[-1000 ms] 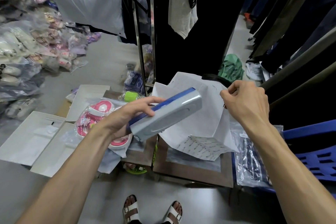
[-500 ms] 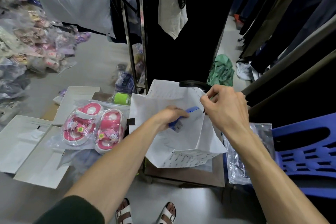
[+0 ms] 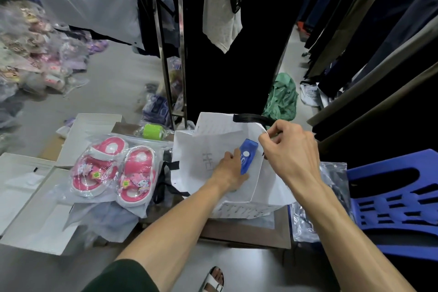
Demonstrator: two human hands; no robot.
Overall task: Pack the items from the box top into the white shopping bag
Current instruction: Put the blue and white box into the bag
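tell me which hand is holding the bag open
The right hand, pinching the white bag's rim; the left hand is inside with the blue box.

Two pink children's sandals (image 3: pixel 113 170) sealed in one clear plastic bag. One white paper shopping bag (image 3: pixel 213 149) with black handles. One blue-ended rectangular box (image 3: pixel 246 156) inside it. One lime-green roll (image 3: pixel 152 131). One blue plastic stool (image 3: pixel 393 199).

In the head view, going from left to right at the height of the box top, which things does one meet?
white tray → pink sandals in clear plastic → white shopping bag → blue box → right hand → blue plastic stool
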